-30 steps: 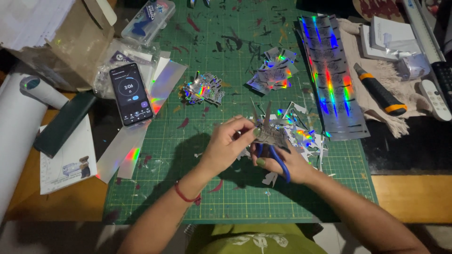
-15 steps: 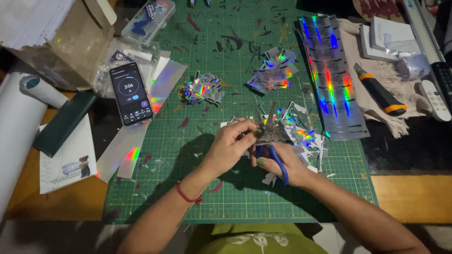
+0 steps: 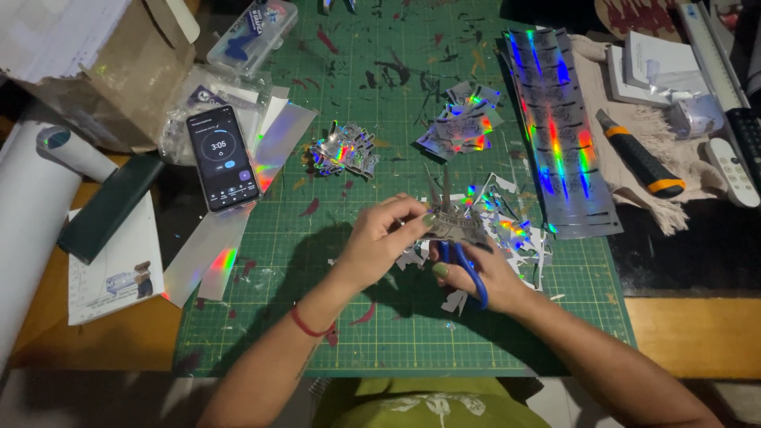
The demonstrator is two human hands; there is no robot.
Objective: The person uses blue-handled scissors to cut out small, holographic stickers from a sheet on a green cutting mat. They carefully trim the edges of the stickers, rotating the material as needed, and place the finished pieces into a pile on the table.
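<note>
Head view is showing me both hands meeting low on the green cutting mat [image 3: 261, 317]. I am seeing the right hand [image 3: 483, 273] wrapped around blue-handled scissors [image 3: 464, 265], thumb through one loop, blades pointing up and away from me; whether the blades are parted or closed I cannot tell, since the sheet is covering them. The left hand [image 3: 388, 238] is pinching a small piece of holographic sheet [image 3: 456, 226] between thumb and fingertips, pressing it right against the scissors, so the piece is sitting directly above the right grip and just to the right of the left one. Its long axis is running roughly away from me, in line with the blades. The left hand is the nearer one to the piece.

Just beyond and right of the grip, a litter of shiny offcuts [image 3: 515, 230] is lying, nearly touching the piece. Farther up-right, a pile of cut stickers [image 3: 464, 119] is resting, and up-left another small pile [image 3: 342, 150]. Well to the right, long holographic strips [image 3: 559, 135] are lying near the mat's edge, with a utility knife [image 3: 638, 154] beyond them. Far left of the grip a phone [image 3: 222, 158] is lying. Open mat is showing to the left and toward me.
</note>
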